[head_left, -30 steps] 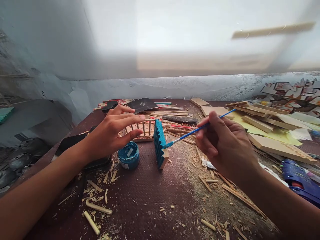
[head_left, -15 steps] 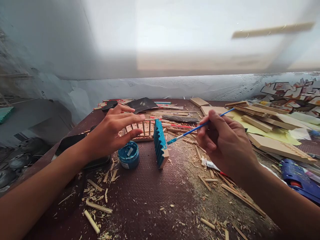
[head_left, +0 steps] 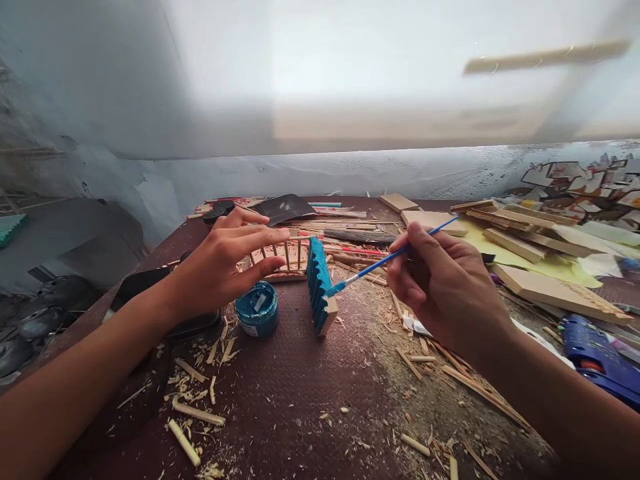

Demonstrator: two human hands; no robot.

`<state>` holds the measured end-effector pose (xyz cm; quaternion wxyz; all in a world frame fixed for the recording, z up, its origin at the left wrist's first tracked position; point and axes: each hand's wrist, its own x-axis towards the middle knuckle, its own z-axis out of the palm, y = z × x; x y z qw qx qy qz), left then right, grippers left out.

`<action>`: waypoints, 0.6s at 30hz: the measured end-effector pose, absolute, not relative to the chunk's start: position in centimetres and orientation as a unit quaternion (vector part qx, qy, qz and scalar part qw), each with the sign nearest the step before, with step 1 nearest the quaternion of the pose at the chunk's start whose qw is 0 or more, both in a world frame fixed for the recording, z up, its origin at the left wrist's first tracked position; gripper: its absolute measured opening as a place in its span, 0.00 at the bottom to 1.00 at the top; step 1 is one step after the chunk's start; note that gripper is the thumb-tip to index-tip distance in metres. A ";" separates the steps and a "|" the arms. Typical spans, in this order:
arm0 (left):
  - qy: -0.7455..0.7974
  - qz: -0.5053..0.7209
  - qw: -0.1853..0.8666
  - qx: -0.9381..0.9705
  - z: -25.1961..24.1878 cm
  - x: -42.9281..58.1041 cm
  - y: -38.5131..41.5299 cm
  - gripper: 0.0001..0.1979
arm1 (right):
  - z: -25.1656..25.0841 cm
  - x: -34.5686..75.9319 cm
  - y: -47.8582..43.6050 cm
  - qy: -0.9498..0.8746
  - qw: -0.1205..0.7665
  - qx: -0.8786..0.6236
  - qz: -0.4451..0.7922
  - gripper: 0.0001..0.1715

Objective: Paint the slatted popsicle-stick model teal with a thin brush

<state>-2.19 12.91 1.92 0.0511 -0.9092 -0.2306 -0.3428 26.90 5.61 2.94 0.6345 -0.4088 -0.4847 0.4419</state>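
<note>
My right hand (head_left: 440,273) grips a blue paintbrush (head_left: 383,261), and its teal-loaded tip touches the edge of a wooden piece (head_left: 318,280). That piece stands upright, with a wavy edge, coated teal except for bare wood at its lower corner. Thin dowels and a rail join it on the left, forming a wooden frame (head_left: 287,255). My left hand (head_left: 240,257) has thumb and fingers around the far part of this frame, holding it. Just below my left hand, an open jar of teal paint (head_left: 257,309) rests on the table.
Wood shavings and offcuts (head_left: 197,412) litter the dark red table (head_left: 300,407). Thin sticks and a black sheet (head_left: 286,209) lie at the back. Wooden boards (head_left: 555,290) and a blue glue gun (head_left: 597,353) are on the right. A black case (head_left: 137,287) sits at the left.
My right hand has moved slightly left with the brush. The brush tip has gone down and left onto the wooden piece's edge. My left hand has stayed in place.
</note>
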 end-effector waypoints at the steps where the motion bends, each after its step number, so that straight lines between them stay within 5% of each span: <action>1: -0.231 -0.343 0.051 -0.909 1.9 -2.2 12.9 0.18 | 2.9 26.9 5.6 -0.485 0.631 -0.405 0.450 0.19; 18: -0.219 -0.345 0.063 -0.911 2.1 -2.0 12.7 0.18 | 2.2 26.9 5.8 -0.400 0.568 -0.377 0.612 0.14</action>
